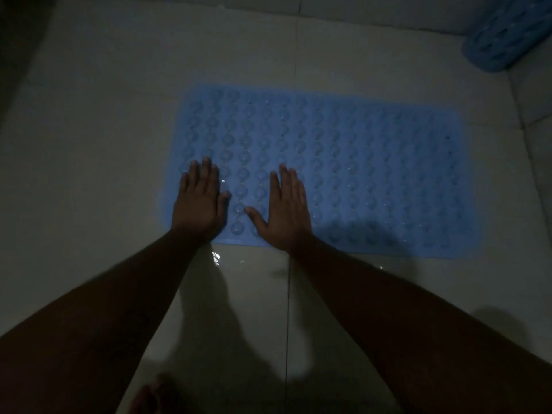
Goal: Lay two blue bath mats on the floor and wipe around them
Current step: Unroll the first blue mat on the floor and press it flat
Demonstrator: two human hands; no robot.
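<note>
Two bare arms reach up from the bottom of the frame, and some toes (146, 397) peek in at the bottom edge, left of the middle. It is dark, so small things are hard to see. Both hands lie flat on a blue bath mat (358, 174) that is spread out on the floor (89, 144). The mat fills the middle and the right of the frame, and it is covered in rows of round bumps. The left hand (200, 201) rests on the lower left corner of the mat, with its fingers straight and close together. The right hand (285, 210) rests just to the right of it, near the lower edge of the mat, with its fingers straight and its thumb pointing out toward the left hand. The two hands are near but do not touch, and neither one holds anything. A rolled blue mat (507, 34) sits in the upper right corner of the frame, well apart from the flat one. The floor is made of big pale tiles with thin lines between them. Little wet spots (215, 258) shine on the tile just below the mat, between the two arms. Dark shadows of the arms fall on the floor in the lower middle.
</note>
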